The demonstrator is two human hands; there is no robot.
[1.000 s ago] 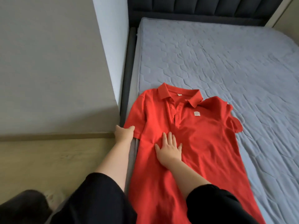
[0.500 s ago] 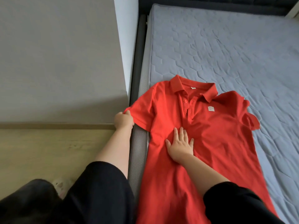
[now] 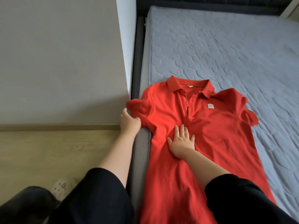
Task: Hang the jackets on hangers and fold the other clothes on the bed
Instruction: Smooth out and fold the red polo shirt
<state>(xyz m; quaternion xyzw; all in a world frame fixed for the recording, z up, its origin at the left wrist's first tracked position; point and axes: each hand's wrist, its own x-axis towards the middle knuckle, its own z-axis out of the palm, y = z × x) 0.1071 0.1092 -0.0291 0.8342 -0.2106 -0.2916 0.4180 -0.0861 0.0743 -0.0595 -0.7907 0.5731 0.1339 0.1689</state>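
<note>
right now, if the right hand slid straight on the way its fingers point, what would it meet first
Flat on the red polo shirt, the right hand points toward the collar. It would probably meet the foot of the button placket first, then the lower button.

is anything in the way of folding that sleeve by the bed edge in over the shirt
Only the right hand, pressing flat on the red polo shirt below the buttons, lies in the fold path. The left hand holds the sleeve; nothing else rests on the shirt.

Shirt [image 3: 210, 135] on the mattress [image 3: 226, 46] (collar away), beside its left edge.
</note>
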